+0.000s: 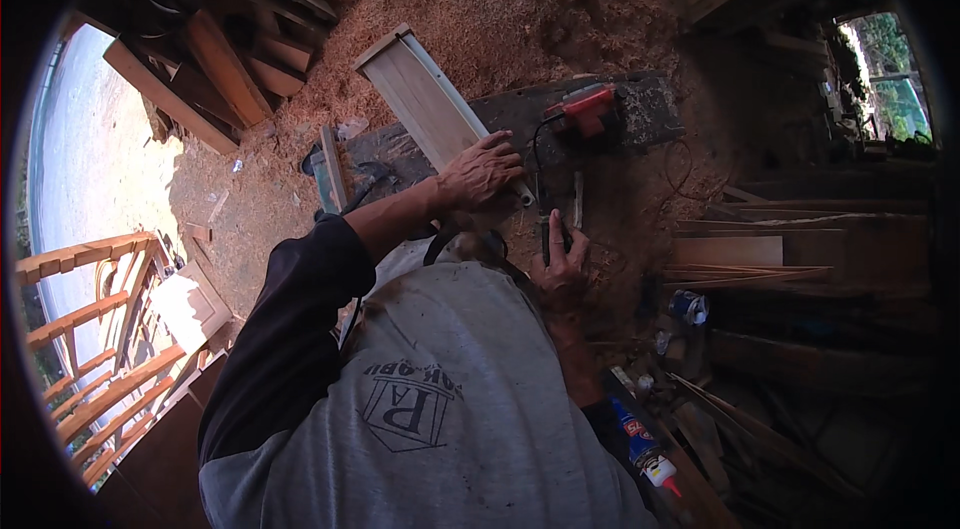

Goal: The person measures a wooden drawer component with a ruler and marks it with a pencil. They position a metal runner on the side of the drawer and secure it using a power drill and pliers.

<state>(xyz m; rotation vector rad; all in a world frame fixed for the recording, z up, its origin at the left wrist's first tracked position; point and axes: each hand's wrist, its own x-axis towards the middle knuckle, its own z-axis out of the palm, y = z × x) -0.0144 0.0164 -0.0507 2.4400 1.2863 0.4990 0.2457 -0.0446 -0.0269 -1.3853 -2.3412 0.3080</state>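
A narrow, pale wooden drawer (425,99) slants away from me across the workbench, with a light metal slide (455,109) running along its right side. My left hand (482,172) closes over the drawer's near end, fingers across the slide. Just to the right, my right hand (563,267) is closed around a slim, dark, upright tool (545,237), whose kind I cannot make out. Its tip lies near the slide's near end. Beyond it, a red and black device (582,113) rests on the bench, a thin dark cord curving down from it.
The dark workbench plank (645,119) stands amid wood shavings (530,19). A teal tool (324,179) and a wood strip (334,167) lie left of my forearm. Boards (740,251) are stacked at right. A glue bottle (650,454) and a can (688,306) sit lower right.
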